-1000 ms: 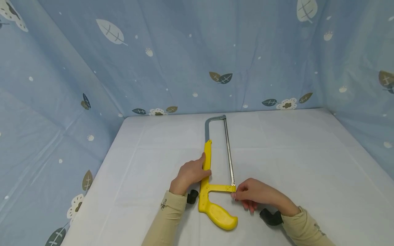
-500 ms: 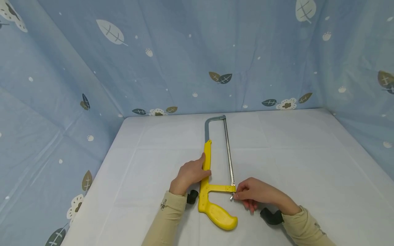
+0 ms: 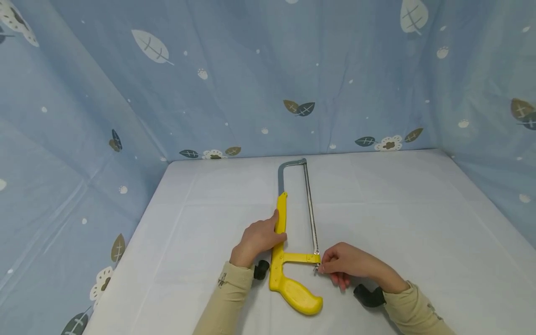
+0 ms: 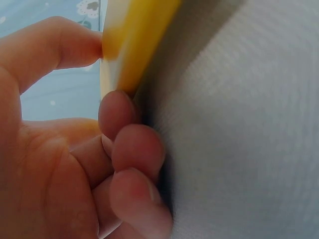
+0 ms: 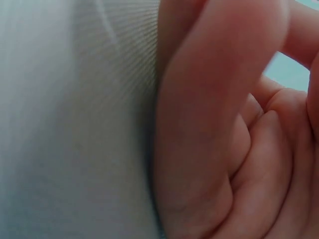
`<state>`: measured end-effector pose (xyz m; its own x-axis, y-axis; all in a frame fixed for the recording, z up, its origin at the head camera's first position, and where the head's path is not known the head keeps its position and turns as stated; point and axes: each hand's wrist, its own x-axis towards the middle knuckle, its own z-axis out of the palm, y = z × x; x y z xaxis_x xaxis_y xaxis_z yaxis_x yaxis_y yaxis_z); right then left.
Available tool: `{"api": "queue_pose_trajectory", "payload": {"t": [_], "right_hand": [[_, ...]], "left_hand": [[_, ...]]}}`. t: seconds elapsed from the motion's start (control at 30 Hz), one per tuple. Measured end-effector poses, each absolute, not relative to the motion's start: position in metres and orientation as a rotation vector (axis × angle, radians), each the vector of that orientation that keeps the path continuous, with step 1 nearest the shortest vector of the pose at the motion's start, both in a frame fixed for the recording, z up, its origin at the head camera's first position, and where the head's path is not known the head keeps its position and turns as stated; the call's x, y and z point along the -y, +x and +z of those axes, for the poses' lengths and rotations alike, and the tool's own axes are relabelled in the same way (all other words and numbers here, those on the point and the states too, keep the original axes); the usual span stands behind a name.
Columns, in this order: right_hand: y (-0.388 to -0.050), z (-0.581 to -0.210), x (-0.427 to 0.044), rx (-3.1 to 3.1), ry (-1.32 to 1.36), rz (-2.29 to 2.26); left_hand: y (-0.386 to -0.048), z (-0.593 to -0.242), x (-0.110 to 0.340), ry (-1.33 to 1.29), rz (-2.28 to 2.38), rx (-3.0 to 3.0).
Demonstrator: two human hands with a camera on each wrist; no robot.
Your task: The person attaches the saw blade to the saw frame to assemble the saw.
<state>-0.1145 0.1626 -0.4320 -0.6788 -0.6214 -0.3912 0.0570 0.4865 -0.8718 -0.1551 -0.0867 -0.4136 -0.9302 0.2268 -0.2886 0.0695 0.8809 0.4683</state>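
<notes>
Because the hacksaw (image 3: 298,257) lies flat on the white tabletop (image 3: 398,204), your left hand (image 3: 257,236) grips its yellow frame (image 3: 282,211), likely to keep it still, while your right hand (image 3: 349,261) pinches the tiny wing nut (image 3: 316,269) just past the blade's (image 3: 310,204) near end.

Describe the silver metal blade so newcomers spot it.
On the white cloth-covered table lies a yellow-and-grey hacksaw. Along its right, in the head view, runs the thin silver metal blade: straight and shiny, unlike the yellow beam and bent grey bar.
</notes>
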Motion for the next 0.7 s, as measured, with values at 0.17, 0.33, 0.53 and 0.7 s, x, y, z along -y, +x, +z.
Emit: {"api": "queue_pose_trajectory", "payload": {"t": [0.17,0.33,0.53,0.7], "right_hand": [[-0.1135,-0.4309,-0.1622,-2.038,-0.464,-1.203],[-0.1126,-0.4293,-0.1614,-2.045,-0.462,-1.197],[-0.1114,-0.4278,-0.1605,-2.033,-0.495,-1.189],[-0.1106,-0.4275,-0.1614,-2.009,-0.524,-1.188]], "left_hand": [[-0.155,-0.413,0.0861,0.23,0.657,-2.714],[-0.1551,-0.4144,0.086,0.233,0.655,-2.72],[-0.1551,-0.4154,0.0857,0.234,0.643,-2.724],[-0.1546,-0.4168,0.0862,0.226,0.647,-2.724]]}}
